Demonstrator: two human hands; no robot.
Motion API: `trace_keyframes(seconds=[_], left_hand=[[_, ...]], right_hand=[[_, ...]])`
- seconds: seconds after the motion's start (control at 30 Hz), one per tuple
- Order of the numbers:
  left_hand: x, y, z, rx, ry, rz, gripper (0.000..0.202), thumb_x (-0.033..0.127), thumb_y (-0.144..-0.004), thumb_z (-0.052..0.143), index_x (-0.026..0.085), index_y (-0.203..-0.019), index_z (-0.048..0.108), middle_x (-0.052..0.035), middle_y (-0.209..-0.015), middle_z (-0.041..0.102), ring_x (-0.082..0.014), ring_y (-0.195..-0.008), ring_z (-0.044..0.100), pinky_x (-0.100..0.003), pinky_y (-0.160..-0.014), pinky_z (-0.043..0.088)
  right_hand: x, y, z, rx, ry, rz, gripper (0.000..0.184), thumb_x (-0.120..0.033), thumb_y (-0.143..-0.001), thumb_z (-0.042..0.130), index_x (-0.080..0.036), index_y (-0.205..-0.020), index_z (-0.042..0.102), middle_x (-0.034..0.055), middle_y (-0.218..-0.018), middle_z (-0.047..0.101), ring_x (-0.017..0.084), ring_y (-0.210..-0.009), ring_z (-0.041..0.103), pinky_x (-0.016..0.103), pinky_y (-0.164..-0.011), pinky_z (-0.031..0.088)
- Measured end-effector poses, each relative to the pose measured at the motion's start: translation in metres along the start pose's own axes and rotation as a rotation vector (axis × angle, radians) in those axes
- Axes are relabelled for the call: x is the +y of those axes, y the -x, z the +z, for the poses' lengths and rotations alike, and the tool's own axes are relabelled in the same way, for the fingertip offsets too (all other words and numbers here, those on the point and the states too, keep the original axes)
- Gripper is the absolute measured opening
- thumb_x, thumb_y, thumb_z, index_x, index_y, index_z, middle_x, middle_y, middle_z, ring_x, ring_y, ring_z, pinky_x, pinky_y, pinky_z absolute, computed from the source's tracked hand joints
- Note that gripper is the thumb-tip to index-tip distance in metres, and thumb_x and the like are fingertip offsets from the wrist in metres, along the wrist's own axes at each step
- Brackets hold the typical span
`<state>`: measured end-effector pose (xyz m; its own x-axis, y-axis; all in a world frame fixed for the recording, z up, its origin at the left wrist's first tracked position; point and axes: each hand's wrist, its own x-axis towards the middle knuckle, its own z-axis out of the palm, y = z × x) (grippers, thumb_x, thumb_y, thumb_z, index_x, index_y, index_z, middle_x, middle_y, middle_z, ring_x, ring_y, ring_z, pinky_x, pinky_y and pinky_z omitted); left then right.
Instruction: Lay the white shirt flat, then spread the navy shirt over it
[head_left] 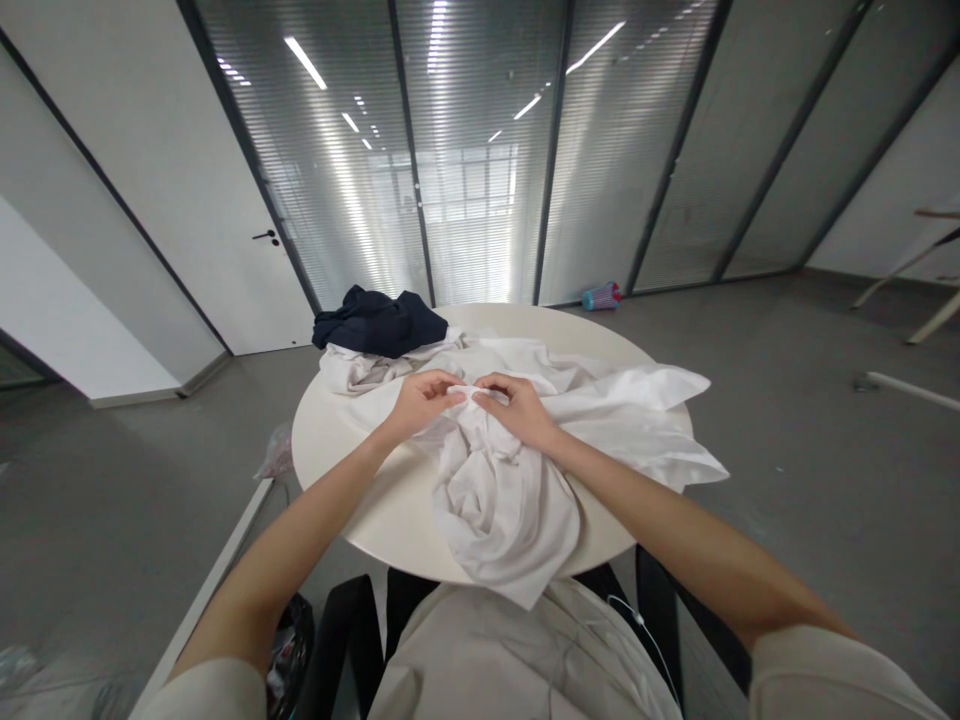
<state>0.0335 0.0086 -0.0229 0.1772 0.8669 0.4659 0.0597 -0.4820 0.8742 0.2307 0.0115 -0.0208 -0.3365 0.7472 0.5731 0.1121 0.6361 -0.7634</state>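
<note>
A crumpled white garment point(510, 500), perhaps a shirt, is spread over the round table and hangs past its near edge. My left hand point(427, 400) pinches a small fold of it between thumb and fingers near the middle of the table. Close beside it, my right hand point(516, 405) pinches the same fold from the other side. The fingertips of both hands almost meet, and the exact bit of cloth between them is partly hidden. To the right, loose parts of the white cloth reach over the table's edge.
The round table point(367, 520) also bears a dark navy cloth point(379, 320) on a pale one at the back left. A blue and pink object point(601, 296) lies on the floor by the glass wall. Black chair armrests point(349, 630) stand near me, with a black bag point(292, 650) alongside.
</note>
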Motion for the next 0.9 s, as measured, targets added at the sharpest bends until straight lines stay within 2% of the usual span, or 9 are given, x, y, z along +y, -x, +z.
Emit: trace_keyframes(seconds=[0.27,0.33,0.43,0.5,0.67,0.9], left_hand=[[0.006,0.000,0.000,-0.021,-0.027,0.013,0.040,0.050,-0.067,0.085,0.014,-0.077,0.071,0.0064,-0.048,0.047,-0.0040,-0.043,0.033,-0.019,-0.043,0.022],[0.008,0.000,0.000,-0.027,-0.027,0.011,0.040,0.050,-0.067,0.084,0.014,-0.077,0.070,0.0044,-0.052,0.053,-0.0048,-0.045,0.038,-0.019,-0.045,0.026],[0.010,0.001,0.001,-0.045,0.028,0.013,0.040,0.049,-0.068,0.085,0.014,-0.076,0.067,-0.0027,-0.070,0.067,-0.0085,-0.057,0.054,-0.020,-0.053,0.038],[0.010,0.002,0.001,-0.060,0.066,0.012,0.040,0.048,-0.069,0.084,0.014,-0.076,0.064,-0.0048,-0.080,0.069,-0.0105,-0.065,0.059,-0.021,-0.058,0.042],[0.007,0.003,0.001,-0.095,0.086,-0.026,0.042,0.048,-0.071,0.084,0.016,-0.081,0.059,-0.0029,-0.081,0.067,-0.0071,-0.058,0.052,-0.020,-0.053,0.035],[0.006,0.002,0.001,-0.147,0.132,-0.052,0.040,0.044,-0.072,0.084,0.016,-0.089,0.060,-0.0005,-0.078,0.061,-0.0071,-0.058,0.049,-0.021,-0.055,0.034]], right_hand=[[-0.001,-0.001,-0.002,-0.051,-0.036,-0.001,0.019,-0.037,-0.082,0.064,-0.019,-0.083,0.068,0.0033,-0.085,0.072,0.019,-0.082,0.065,0.031,-0.079,0.050],[-0.001,-0.001,-0.002,-0.062,-0.057,-0.011,0.020,-0.038,-0.081,0.065,-0.018,-0.084,0.067,0.0035,-0.085,0.072,0.019,-0.082,0.065,0.031,-0.079,0.050],[-0.002,-0.002,-0.004,-0.094,-0.088,-0.031,0.022,-0.040,-0.083,0.065,-0.019,-0.084,0.067,0.0037,-0.086,0.072,0.019,-0.082,0.066,0.031,-0.079,0.050],[-0.003,-0.002,-0.005,-0.110,-0.099,-0.040,0.022,-0.041,-0.084,0.064,-0.019,-0.085,0.067,0.0038,-0.085,0.072,0.018,-0.082,0.066,0.031,-0.078,0.050],[-0.002,-0.003,-0.004,-0.098,-0.097,-0.015,0.020,-0.038,-0.083,0.063,-0.019,-0.081,0.067,0.0035,-0.081,0.071,0.017,-0.077,0.064,0.031,-0.076,0.050],[0.003,-0.003,0.000,-0.082,-0.124,0.032,0.020,-0.039,-0.081,0.065,-0.019,-0.079,0.066,0.0027,-0.077,0.069,0.017,-0.074,0.063,0.031,-0.075,0.051]])
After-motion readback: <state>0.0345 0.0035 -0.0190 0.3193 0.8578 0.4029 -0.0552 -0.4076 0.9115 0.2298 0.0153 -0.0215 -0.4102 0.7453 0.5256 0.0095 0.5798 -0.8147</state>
